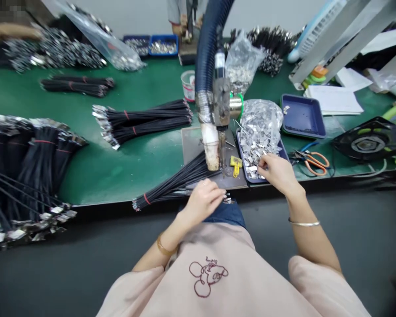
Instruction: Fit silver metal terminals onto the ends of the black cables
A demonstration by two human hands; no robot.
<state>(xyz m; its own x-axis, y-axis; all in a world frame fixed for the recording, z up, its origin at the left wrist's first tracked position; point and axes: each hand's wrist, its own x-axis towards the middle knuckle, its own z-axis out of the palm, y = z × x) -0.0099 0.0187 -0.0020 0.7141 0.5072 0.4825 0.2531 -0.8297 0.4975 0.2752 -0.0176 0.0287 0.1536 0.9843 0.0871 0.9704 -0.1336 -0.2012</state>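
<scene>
My left hand (205, 201) is closed, with thumb and fingers pinched round a black cable at the table's front edge. It lies just over a bundle of black cables (174, 182) tied with a red band. Over a dark blue tray (285, 152) of small shiny metal pieces (251, 156), my right hand (279, 174) is closed in a pinch; what lies between its fingertips is hidden. A soldering tip (222, 152) on an upright holder stands between the two hands, beside a wide black hose (206, 57) with a white nozzle. A yellow clip (236, 165) lies near the tip.
Orange-handled scissors (317, 163) and a black fan (366, 143) lie to the right. Behind them stands another blue tray (303, 116). Tied cable bundles (145, 116) lie at left, with a large heap (23, 171) overhanging the edge. A solder spool (236, 107) stands behind the holder.
</scene>
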